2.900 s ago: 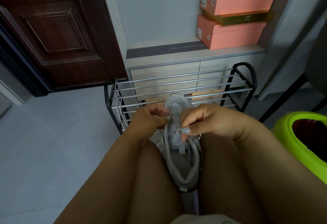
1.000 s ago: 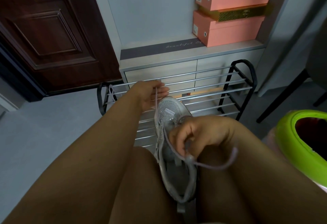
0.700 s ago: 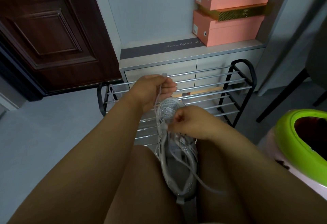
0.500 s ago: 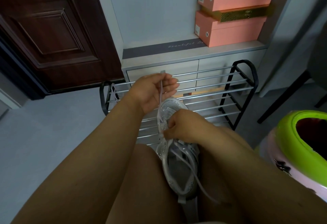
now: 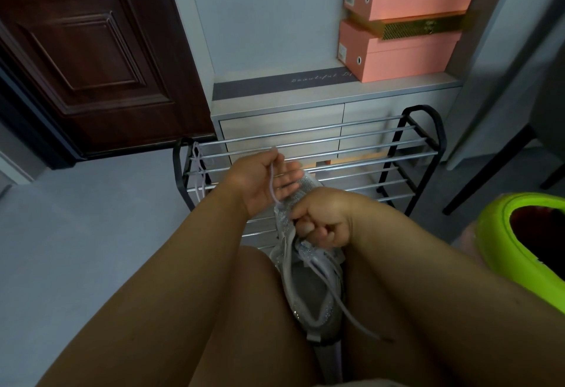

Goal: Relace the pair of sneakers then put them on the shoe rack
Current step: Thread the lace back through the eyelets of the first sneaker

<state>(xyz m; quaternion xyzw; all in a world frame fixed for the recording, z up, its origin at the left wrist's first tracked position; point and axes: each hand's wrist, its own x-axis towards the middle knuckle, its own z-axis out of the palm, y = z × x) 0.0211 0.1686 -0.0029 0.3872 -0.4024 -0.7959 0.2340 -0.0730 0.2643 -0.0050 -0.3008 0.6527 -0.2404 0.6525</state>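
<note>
A grey-white sneaker [image 5: 312, 301] lies between my knees, toe pointing away toward the shoe rack [image 5: 406, 154]. My left hand [image 5: 263, 178] is raised above the toe and pinches one end of the pale lace [image 5: 270, 178], pulled up taut. My right hand [image 5: 324, 221] is closed over the sneaker's eyelet area and grips the other lace run. A loose lace end [image 5: 351, 316] trails over my right thigh. A second lace [image 5: 198, 169] hangs from the rack's left end. The other sneaker is not visible.
The black-framed rack with silver bars stands against a grey drawer cabinet [image 5: 281, 123]. Pink shoe boxes [image 5: 400, 47] are stacked on the cabinet. A green-rimmed bin [image 5: 501, 233] is at my right. A dark wooden door [image 5: 91, 50] is at the left.
My left hand has lifted from the sneaker's toe, drawing the lace upward. My right hand moved from the tongue up to the front eyelets and closed there.
</note>
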